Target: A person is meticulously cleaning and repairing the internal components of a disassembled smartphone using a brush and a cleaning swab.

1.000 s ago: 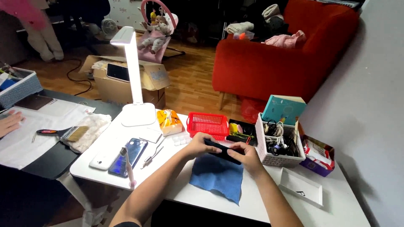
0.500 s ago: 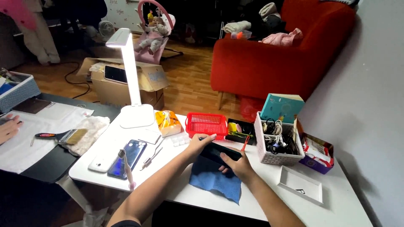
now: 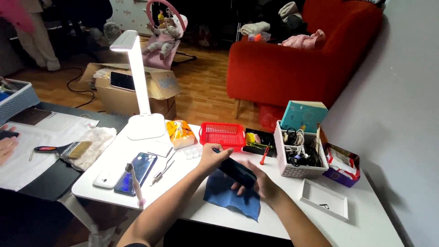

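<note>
Both my hands hold a dark slab-shaped phone tilted above a blue cloth on the white table. My left hand grips its upper left end. My right hand supports its lower right end from beneath, fingers spread under it. The cloth lies flat near the table's front edge, partly hidden by the phone and my right hand.
A red basket, a white basket of cables, a white tray, a desk lamp, a blue phone, a white phone, tweezers and a brush surround the work spot. Another person's hand rests at far left.
The phone has turned from level to a slant, its right end lower. My right hand has slid under it toward the cloth. The view has shifted slightly.
</note>
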